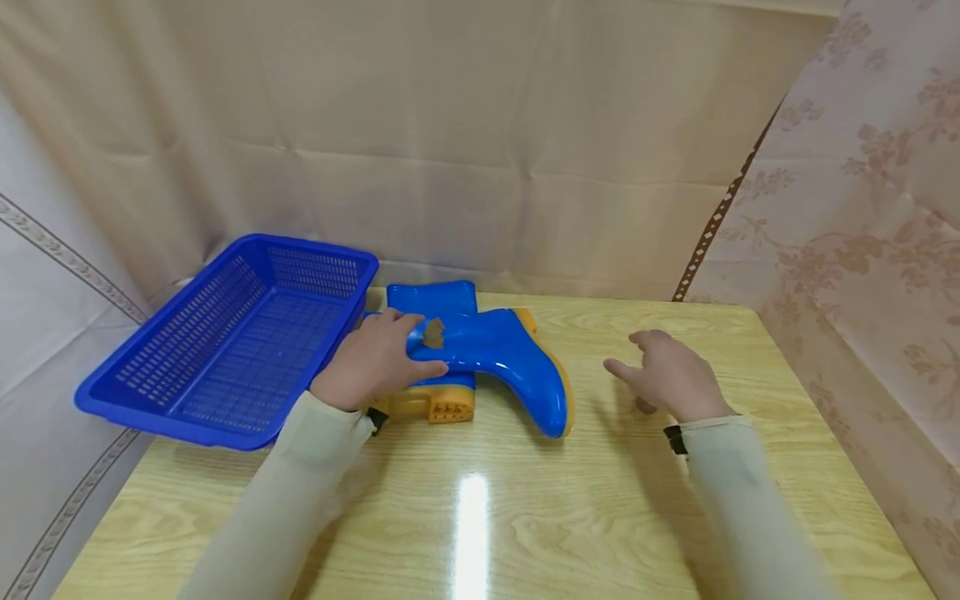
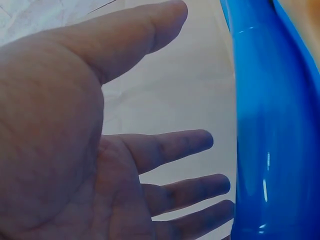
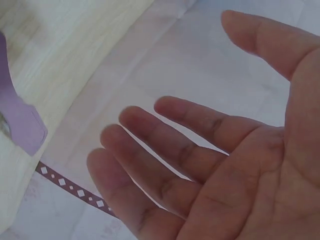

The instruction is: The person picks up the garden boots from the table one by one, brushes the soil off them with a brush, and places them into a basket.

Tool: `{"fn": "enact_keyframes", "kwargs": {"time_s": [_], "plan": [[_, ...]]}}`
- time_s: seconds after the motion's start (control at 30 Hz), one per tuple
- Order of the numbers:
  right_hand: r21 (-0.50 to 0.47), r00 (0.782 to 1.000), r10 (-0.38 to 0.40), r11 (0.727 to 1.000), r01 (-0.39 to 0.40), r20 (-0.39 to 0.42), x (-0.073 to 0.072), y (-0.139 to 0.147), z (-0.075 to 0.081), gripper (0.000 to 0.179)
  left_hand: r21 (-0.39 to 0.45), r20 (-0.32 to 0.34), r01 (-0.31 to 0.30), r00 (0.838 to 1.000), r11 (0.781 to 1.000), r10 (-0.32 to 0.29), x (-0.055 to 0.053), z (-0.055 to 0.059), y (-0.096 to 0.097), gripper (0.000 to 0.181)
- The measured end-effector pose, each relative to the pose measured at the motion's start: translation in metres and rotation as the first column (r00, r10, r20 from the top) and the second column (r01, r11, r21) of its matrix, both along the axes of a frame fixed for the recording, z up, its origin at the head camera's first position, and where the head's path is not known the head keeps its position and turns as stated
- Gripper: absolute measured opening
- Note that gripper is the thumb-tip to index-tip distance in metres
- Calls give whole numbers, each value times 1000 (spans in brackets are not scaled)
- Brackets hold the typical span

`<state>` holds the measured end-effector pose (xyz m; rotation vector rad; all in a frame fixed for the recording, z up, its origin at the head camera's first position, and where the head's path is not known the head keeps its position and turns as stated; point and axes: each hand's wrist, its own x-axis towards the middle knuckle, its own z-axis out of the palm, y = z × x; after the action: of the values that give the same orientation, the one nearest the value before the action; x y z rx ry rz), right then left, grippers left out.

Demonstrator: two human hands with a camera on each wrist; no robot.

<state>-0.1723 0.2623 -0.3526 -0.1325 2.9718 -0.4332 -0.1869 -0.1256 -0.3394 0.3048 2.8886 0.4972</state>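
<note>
Two blue rain boots with yellow soles lie on the table. One boot [image 1: 517, 350] rests across the other boot [image 1: 431, 296], its toe pointing right and toward me; a tan patch shows on its shaft. My left hand [image 1: 375, 358] hovers at the upper boot's shaft end, thumb and fingers spread. In the left wrist view the fingertips of this hand [image 2: 110, 165] come close to the blue shaft [image 2: 270, 130]; whether they touch it I cannot tell. To the right of the boots, my right hand [image 1: 675, 375] is held over the table with relaxed fingers and nothing in it.
A blue plastic basket [image 1: 180, 431] with slotted walls stands at the left, close beside the boots. Beige cloth [image 1: 480, 125] hangs behind the wooden table [image 1: 585, 517], and patterned cloth [image 1: 862, 275] borders its right side. A purplish shape [image 3: 25, 125] appears at the right wrist view's left edge.
</note>
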Motion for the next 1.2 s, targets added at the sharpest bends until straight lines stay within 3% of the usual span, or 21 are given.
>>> {"fn": "enact_keyframes", "kwargs": {"time_s": [0.27, 0.5, 0.63, 0.9, 1.0, 1.1, 1.2], "plan": [[23, 995, 20, 999, -23, 101, -14, 10, 6, 83, 15, 85, 15, 996, 1000, -17, -12, 6, -7, 83], [25, 991, -3, 1000, 0, 131, -20, 17, 8, 45, 57, 149, -35, 988, 998, 26, -23, 10, -20, 77], [28, 986, -1, 1000, -4, 166, -23, 21, 7, 36, 61, 194, -73, 979, 995, 60, -27, 14, -25, 74], [53, 983, 1, 999, -11, 183, -25, 31, 2, 31, 13, 228, -138, 965, 990, 131, -32, 21, -30, 73], [60, 982, -4, 998, -8, 189, -27, 35, 0, 32, -7, 263, -180, 949, 984, 176, -33, 25, -34, 67], [75, 977, -23, 997, 7, 213, -28, 38, -2, 35, -27, 305, -203, 931, 979, 202, -34, 27, -39, 50], [84, 969, -47, 996, 27, 242, -27, 40, -3, 39, -37, 315, -195, 928, 980, 196, -35, 28, -44, 37]]}}
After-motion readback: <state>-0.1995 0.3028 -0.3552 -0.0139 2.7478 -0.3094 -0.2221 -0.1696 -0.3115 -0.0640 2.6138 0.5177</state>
